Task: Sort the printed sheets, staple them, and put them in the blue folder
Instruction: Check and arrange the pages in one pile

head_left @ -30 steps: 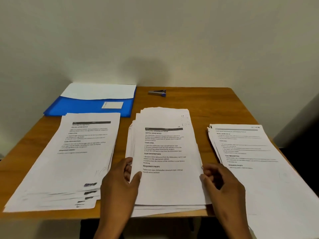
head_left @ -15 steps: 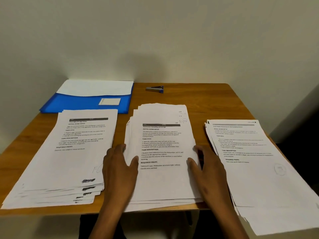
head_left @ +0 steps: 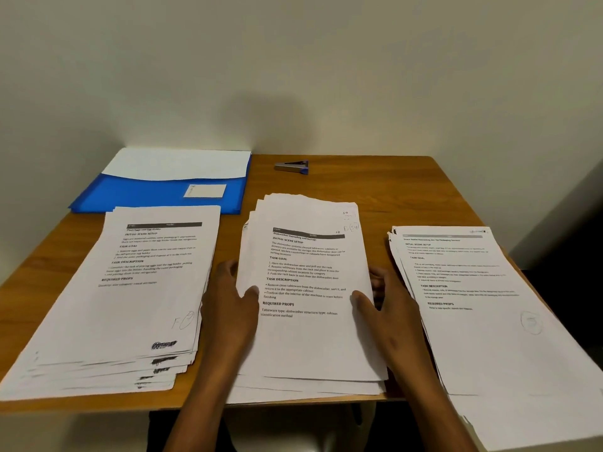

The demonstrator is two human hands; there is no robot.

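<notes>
Both hands slid up the middle stack (head_left: 306,288) sides | left hand (head_left: 228,308), right hand (head_left: 388,308): thumbs on top, gripping edges | frame center, on counter (head_left: 408,190) | loose, limp sheets; hold both long edges.

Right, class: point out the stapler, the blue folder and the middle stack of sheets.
stapler (head_left: 291,167), head view, on the middle of its grey body.
blue folder (head_left: 140,194), head view, on the bare blue front pocket.
middle stack of sheets (head_left: 306,340), head view, on the blank lower part of its top sheet.
</notes>
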